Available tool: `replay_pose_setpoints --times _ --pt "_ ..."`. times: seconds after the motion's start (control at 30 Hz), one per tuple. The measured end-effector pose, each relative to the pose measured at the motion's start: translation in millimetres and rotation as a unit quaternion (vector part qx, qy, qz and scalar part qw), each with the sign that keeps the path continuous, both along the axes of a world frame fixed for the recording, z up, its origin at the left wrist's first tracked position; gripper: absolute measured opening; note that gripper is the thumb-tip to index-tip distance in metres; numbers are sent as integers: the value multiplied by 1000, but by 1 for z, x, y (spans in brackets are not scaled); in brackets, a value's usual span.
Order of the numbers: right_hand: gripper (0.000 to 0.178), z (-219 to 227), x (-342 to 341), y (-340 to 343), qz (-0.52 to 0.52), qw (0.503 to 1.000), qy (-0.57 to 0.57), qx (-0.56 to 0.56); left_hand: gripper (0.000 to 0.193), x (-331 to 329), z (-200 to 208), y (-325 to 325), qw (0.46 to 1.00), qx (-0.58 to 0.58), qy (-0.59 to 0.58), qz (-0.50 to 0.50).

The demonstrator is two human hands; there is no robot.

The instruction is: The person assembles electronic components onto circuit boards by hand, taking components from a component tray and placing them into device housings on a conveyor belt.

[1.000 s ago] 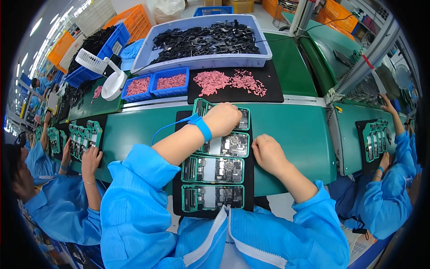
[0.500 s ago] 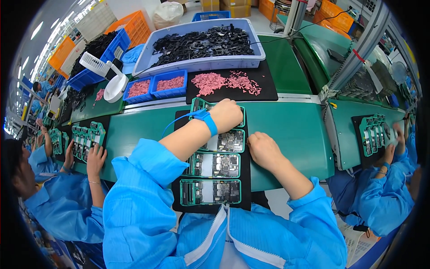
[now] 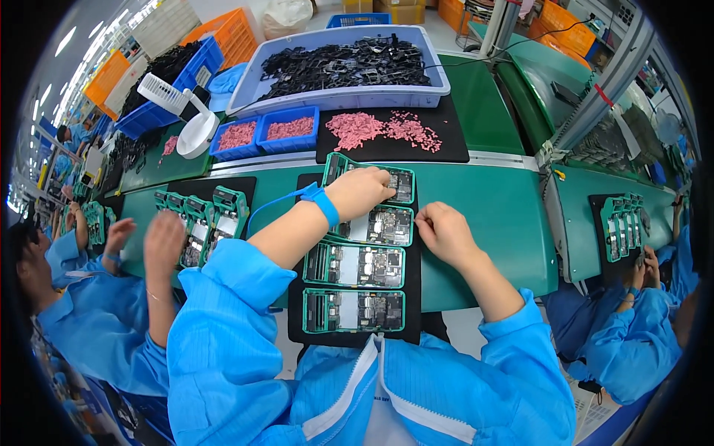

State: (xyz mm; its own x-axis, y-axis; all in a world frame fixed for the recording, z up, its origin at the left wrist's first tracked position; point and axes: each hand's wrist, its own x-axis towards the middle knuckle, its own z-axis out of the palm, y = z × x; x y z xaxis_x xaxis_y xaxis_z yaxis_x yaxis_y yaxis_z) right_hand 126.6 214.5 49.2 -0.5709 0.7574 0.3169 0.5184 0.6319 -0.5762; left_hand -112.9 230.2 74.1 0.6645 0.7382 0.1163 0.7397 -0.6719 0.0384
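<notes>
Four-sided green phone-shaped frames with circuit boards lie in a column on a black mat (image 3: 296,316) before me. My left hand (image 3: 362,195), with a blue wrist strap (image 3: 320,204), reaches over the farthest frame (image 3: 401,184). Its fingers are bent together at the board, and anything between them is hidden. Beside the right end of the second frame (image 3: 390,225) rests my right hand (image 3: 444,229), its thumb and forefinger drawn together; I cannot make out anything in them. Nearer to me are a third frame (image 3: 381,265) and the nearest frame (image 3: 381,311), neither touched by a hand.
Pink pieces (image 3: 357,130) lie on a black mat at the back, beside blue bins (image 3: 288,145) of similar pieces. Behind stands a large tub (image 3: 342,97) of black parts. At left, a white fan (image 3: 197,135) and a co-worker's frames (image 3: 197,230); another co-worker sits right.
My left hand has shifted left and slightly nearer over the far frame; its fingers point more to the right. The left co-worker's mat of frames has moved right, and that person's hands have lifted.
</notes>
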Motion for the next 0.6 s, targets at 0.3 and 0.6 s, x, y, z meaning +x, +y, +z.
replay_pose_setpoints --times 0.3,0.6 --pt "6 14 -31 -2 117 992 -42 -3 30 2 9 -18 998 55 13 18" --pt "7 15 -37 -4 124 984 -113 56 47 -19 136 -142 907 -25 -403 121"
